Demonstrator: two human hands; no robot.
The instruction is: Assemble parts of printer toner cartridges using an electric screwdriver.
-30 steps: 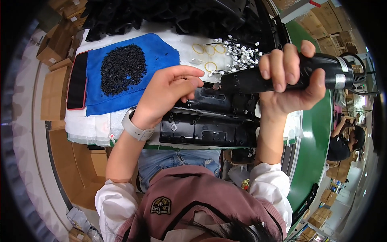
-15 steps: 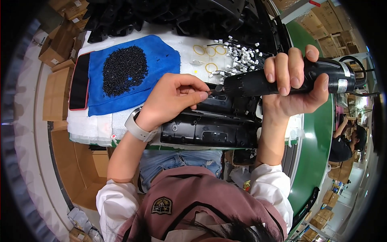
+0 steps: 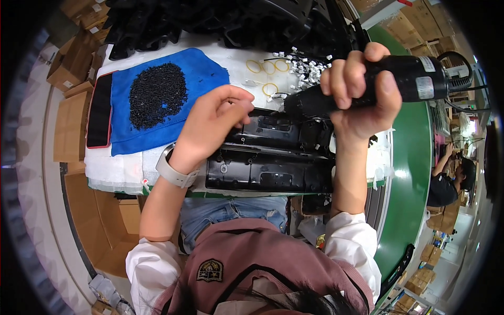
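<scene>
My right hand (image 3: 362, 92) grips a black electric screwdriver (image 3: 420, 81), its cord trailing off to the right. The tool's nose slopes down over the farther of two black plastic panels (image 3: 262, 134); its bit cannot be made out. To the left of the nose, my left hand (image 3: 220, 115) hovers above that panel's left end, thumb and fingers pinched together. Whatever sits in the pinch, if anything, is hidden. The nearer black plastic panel (image 3: 268, 176) lies along the table's front edge. Beyond my left hand, a heap of small black screws (image 3: 157, 94) rests on a blue cloth (image 3: 202, 63).
A phone (image 3: 100, 110) lies left of the cloth. Yellow rubber bands (image 3: 269, 67) and short cables with white connectors (image 3: 310, 68) are spread behind the panels. Black plastic parts (image 3: 220, 21) fill the far side. On the right, another person (image 3: 446, 181) is near a green surface (image 3: 407, 152).
My left hand has drawn away leftward from the screwdriver's tip. My right hand has shifted left and up, and the tool now tilts nose-down more steeply over the farther panel.
</scene>
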